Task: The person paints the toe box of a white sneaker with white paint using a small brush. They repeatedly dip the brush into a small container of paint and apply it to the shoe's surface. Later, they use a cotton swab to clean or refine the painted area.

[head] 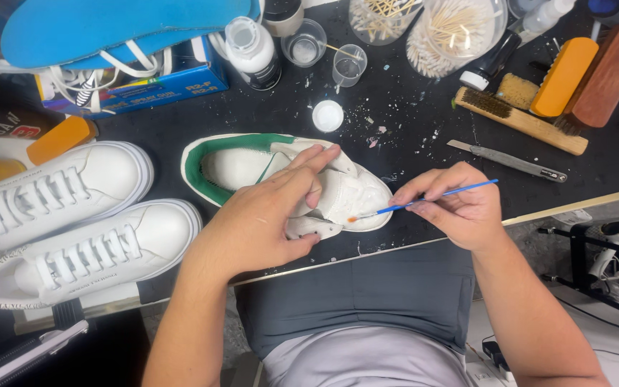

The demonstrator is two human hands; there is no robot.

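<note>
Centrally, on the black paint-flecked worktable (410, 115): one white low-top sneaker with green lining (252, 168), lying on its side near the table's front edge, laces removed. Left hand (266, 215) rests on it, fingers spread across the tongue and upper, thumb tucked at the lower edge, pinning it flat. Right hand (460, 208) just beside the toe, fingers pinched narrow around a fine blue-handled paintbrush (424, 202), its orange-tipped bristles touching the shoe's lower front. Handling, as judged: the sneaker looks light, the upper soft and yielding, the sole rim stiff; best held by the sole edge or collar, clear of any wet area. The brush looks very light and thin, and suits a pencil grip near the ferrule. Containers: two clear round tubs (431, 29) at the far edge, holding wooden sticks and what appear to be cotton swabs; a small clear cup (349, 66) with a stick in it, contents unclear; a second clear cup (304, 43), apparently empty; a white-capped bottle (252, 50); a loose white lid (327, 115). Also: a pair of laced white platform sneakers (73, 222) at left, a blue box (137, 89) holding laces, wooden brushes (524, 118) and a metal knife (506, 160) at right.
</note>
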